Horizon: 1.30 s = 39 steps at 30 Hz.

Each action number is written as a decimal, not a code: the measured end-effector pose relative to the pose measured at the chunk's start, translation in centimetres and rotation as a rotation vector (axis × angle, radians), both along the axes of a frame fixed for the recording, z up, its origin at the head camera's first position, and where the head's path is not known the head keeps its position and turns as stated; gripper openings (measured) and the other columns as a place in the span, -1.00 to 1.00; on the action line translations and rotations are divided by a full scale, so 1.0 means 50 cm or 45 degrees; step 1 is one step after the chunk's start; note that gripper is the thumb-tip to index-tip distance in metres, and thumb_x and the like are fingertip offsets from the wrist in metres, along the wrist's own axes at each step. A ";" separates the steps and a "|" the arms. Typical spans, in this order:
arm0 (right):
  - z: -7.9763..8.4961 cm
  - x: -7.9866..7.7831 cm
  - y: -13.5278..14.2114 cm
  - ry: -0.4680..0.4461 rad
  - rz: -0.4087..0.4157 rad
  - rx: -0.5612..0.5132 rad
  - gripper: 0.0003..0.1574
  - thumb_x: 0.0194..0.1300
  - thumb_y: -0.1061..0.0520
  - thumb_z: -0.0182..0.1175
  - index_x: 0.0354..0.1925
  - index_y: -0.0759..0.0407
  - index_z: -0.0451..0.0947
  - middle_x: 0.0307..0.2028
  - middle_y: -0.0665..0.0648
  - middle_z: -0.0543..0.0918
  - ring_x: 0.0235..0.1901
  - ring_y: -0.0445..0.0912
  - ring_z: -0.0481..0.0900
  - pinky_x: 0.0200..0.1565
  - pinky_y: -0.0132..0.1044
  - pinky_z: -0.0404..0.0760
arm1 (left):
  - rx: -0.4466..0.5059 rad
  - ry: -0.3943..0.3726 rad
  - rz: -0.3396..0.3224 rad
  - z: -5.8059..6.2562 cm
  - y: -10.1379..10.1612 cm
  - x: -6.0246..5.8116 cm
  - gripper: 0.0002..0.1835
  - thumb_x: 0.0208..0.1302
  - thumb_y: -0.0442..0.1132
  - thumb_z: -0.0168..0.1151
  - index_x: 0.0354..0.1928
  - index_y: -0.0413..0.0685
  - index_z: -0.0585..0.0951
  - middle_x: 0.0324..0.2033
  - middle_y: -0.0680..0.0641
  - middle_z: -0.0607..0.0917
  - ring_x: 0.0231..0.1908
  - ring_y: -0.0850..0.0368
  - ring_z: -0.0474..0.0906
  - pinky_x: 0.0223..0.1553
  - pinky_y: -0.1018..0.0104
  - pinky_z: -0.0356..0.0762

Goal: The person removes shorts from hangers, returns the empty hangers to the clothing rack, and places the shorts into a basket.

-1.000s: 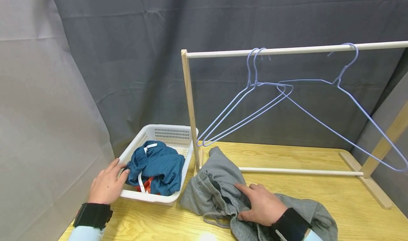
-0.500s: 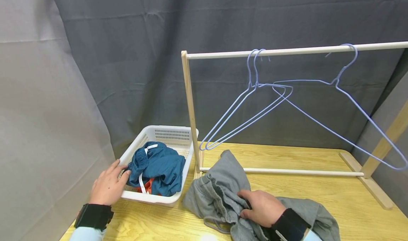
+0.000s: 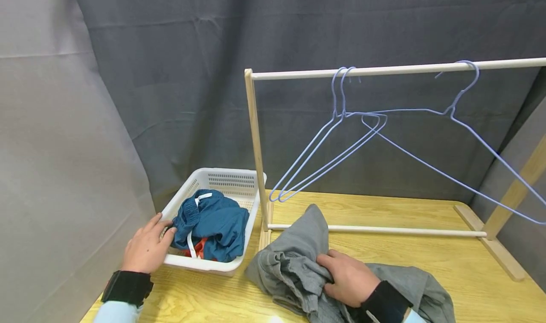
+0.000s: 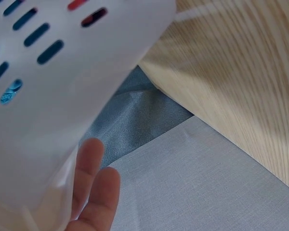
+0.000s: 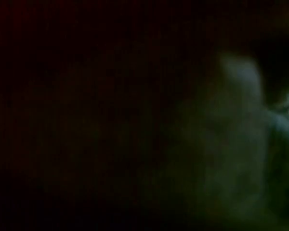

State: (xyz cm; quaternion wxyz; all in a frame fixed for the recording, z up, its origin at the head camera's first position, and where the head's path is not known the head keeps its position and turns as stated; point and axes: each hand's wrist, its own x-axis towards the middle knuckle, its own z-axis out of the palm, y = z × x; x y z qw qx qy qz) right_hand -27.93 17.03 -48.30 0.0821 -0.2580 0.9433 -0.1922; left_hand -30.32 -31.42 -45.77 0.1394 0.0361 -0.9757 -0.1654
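My left hand point(image 3: 147, 244) grips the left rim of a white plastic basket point(image 3: 200, 264), thumb on the inner side. In the left wrist view, two fingers point(image 4: 106, 192) show along the outside of the basket's slotted wall point(image 4: 62, 86). A bundled pair of blue drawstring shorts point(image 3: 219, 223) lies in the basket, with a bit of orange cloth point(image 3: 199, 247) under it. On the table, my right hand point(image 3: 351, 278) pinches a crumpled pair of grey drawstring pants point(image 3: 294, 261) between thumb and fingers. The right wrist view is nearly black and shows little.
A wooden rack point(image 3: 256, 147) stands on the table point(image 3: 384, 249) behind the pants. From its top bar point(image 3: 405, 69) hang two lilac wire hangers point(image 3: 313, 157) close together and another hanger point(image 3: 426, 164) farther right. Grey curtains point(image 3: 170, 76) enclose the back and left.
My right fingers have closed in on the grey pants and gathered their cloth. The waistband has folded over and its drawstring loop has gone from sight. My left hand stays on the basket.
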 end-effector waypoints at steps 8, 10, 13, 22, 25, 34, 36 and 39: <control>0.022 0.009 0.003 0.098 0.033 -0.089 -0.57 0.12 0.20 0.36 -0.21 -0.23 0.37 -0.31 -0.13 0.39 -0.39 -0.17 0.36 -0.39 -0.14 0.32 | -0.003 -0.013 -0.011 0.003 -0.002 -0.003 -0.44 0.58 0.10 -0.11 0.30 -0.16 0.55 0.46 -0.34 0.25 0.29 -0.44 0.27 0.17 -0.49 0.20; 0.030 0.011 0.004 0.120 0.028 -0.124 -0.55 0.12 0.23 0.34 -0.24 -0.23 0.34 -0.32 -0.12 0.38 -0.38 -0.17 0.35 -0.38 -0.14 0.28 | -0.003 -0.016 -0.022 0.004 -0.003 -0.003 -0.45 0.58 0.09 -0.11 0.29 -0.15 0.55 0.46 -0.33 0.25 0.30 -0.44 0.27 0.17 -0.50 0.20; 0.045 0.011 0.006 0.151 0.006 -0.194 -0.54 0.12 0.27 0.31 -0.25 -0.20 0.31 -0.34 -0.10 0.36 -0.36 -0.17 0.34 -0.36 -0.12 0.24 | 0.001 -0.017 -0.025 0.004 -0.004 -0.005 -0.46 0.58 0.08 -0.10 0.29 -0.15 0.56 0.46 -0.33 0.25 0.30 -0.44 0.26 0.17 -0.51 0.19; 0.093 0.006 0.001 0.271 -0.022 -0.495 -0.58 0.23 0.26 0.38 -0.21 -0.16 0.38 -0.33 -0.11 0.37 -0.32 -0.19 0.34 -0.32 -0.20 0.32 | 0.010 -0.029 -0.015 0.004 -0.002 -0.001 -0.45 0.56 0.09 -0.09 0.28 -0.17 0.55 0.45 -0.35 0.26 0.28 -0.45 0.27 0.17 -0.52 0.19; 0.108 0.003 -0.011 0.315 -0.053 -0.589 -0.59 0.22 0.27 0.38 -0.22 -0.16 0.41 -0.33 -0.09 0.38 -0.32 -0.17 0.36 -0.32 -0.20 0.34 | 0.006 -0.028 -0.015 0.003 -0.002 -0.001 -0.46 0.56 0.09 -0.08 0.27 -0.16 0.55 0.45 -0.34 0.26 0.29 -0.45 0.27 0.17 -0.51 0.19; 0.135 -0.005 -0.065 0.488 -0.122 -0.826 -0.56 0.11 0.32 0.41 -0.23 -0.13 0.45 -0.32 -0.09 0.49 -0.32 -0.16 0.47 -0.29 -0.26 0.46 | -0.020 0.001 -0.033 0.004 -0.001 -0.003 -0.48 0.55 0.08 -0.05 0.27 -0.14 0.57 0.44 -0.33 0.29 0.25 -0.43 0.34 0.14 -0.48 0.28; 0.141 -0.008 -0.079 0.523 -0.123 -0.860 -0.56 0.09 0.33 0.40 -0.21 -0.10 0.46 -0.28 -0.08 0.51 -0.29 -0.15 0.48 -0.26 -0.25 0.48 | -0.013 -0.007 -0.029 0.004 -0.001 -0.002 -0.48 0.56 0.07 -0.05 0.27 -0.14 0.57 0.44 -0.33 0.29 0.26 -0.43 0.33 0.15 -0.48 0.26; 0.149 -0.012 -0.103 0.567 -0.120 -0.916 -0.57 0.07 0.34 0.41 -0.22 -0.06 0.47 -0.29 -0.07 0.50 -0.28 -0.14 0.48 -0.25 -0.25 0.46 | -0.006 -0.017 -0.026 0.004 -0.004 -0.001 -0.49 0.55 0.07 -0.04 0.27 -0.14 0.56 0.45 -0.33 0.28 0.27 -0.43 0.32 0.16 -0.48 0.25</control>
